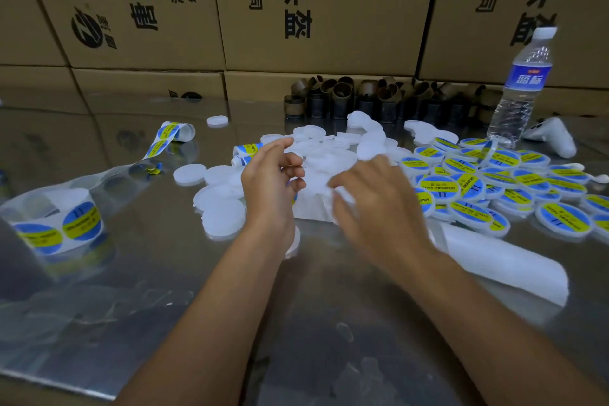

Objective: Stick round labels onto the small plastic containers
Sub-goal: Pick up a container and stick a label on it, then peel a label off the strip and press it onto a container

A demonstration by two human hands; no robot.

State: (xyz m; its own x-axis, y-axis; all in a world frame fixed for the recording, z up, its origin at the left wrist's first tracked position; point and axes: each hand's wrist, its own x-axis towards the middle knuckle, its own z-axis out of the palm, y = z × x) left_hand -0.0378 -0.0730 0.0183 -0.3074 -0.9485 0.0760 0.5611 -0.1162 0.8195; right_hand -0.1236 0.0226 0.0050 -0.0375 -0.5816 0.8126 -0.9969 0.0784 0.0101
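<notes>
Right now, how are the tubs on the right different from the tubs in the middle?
The right tubs wear blue and yellow labels; the middle tubs are plain white. The right tubs lie near the bottle; the middle tubs lie farther from it. Both are small, round and heaped on the table.

The middle cardboard box carries large black "P头盔" with smaller "限公司" and "西区)" beside it. The left cardboard box shows "沧州", printed sideways. Blue-and-yellow round labels on the containers read "SOLDERING PASTE". The white characters on the water bottle cannot be read.
</notes>
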